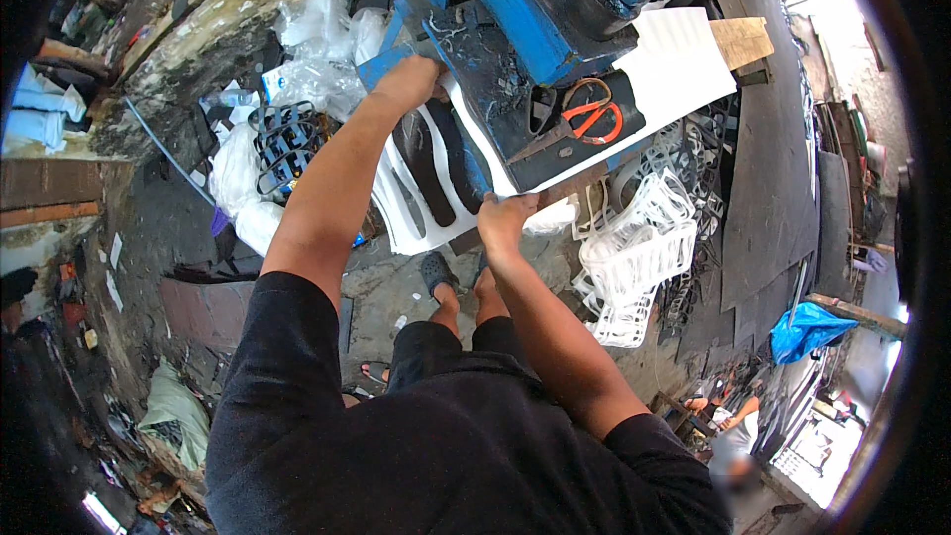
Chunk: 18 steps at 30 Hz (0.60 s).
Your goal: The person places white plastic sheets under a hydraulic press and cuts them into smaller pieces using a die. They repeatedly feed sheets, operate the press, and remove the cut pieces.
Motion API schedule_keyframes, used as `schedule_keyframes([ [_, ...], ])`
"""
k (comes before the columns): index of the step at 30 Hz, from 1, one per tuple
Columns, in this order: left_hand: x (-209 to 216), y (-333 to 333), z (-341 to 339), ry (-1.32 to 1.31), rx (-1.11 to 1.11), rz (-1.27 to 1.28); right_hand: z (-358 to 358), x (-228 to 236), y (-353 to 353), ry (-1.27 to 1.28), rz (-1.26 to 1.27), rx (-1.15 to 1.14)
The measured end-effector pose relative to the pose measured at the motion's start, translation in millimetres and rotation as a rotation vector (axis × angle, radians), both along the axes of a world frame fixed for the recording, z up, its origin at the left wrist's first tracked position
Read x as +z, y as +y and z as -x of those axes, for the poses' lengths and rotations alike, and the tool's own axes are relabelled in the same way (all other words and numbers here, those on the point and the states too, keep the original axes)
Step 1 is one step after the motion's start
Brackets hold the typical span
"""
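My left hand (408, 85) is closed at the far end of a narrow white strip (479, 139), which looks like the edge of a foam sheet at the side of the blue press (515, 5). At the strip's near end, by the corner of the black press plate (525, 154), my right hand (505, 221) is curled closed. Left of the strip hangs a white cut-out sheet (404, 223) with long sole-shaped openings. Scissors (584, 121) with orange handles lie on the plate. The undersides of both hands' grips are hidden.
A larger white sheet (684, 54) sticks out right of the press. Piles of white cut-out scraps (639, 243) hang below it. Clear plastic bags (317, 40) and black scraps (285, 144) lie at the left. Dark sheets (768, 178) stand at the right; another person (735, 436) sits beyond.
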<state>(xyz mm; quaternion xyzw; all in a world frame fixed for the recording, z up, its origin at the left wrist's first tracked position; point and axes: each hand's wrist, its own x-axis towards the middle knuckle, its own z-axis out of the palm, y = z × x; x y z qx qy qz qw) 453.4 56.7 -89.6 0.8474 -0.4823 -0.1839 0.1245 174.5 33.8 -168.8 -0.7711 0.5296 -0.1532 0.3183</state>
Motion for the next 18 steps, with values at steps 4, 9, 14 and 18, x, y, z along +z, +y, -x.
schedule_keyframes([
  [4, -12, 10, 3, -0.093, 0.089, 0.304, 14, 8, -7, -0.573, -0.275, 0.008],
  [9, -32, 23, 95, 0.555, 0.732, 0.879, 66, 70, -54, -0.573, -0.819, -0.214],
  [14, -61, -1, 153, 1.139, 1.057, 0.891, 49, 54, -91, -0.691, -0.786, -0.289],
  [18, -19, -8, 156, 1.227, 1.110, 0.905, 44, 46, -100, -0.741, -0.771, -0.309],
])
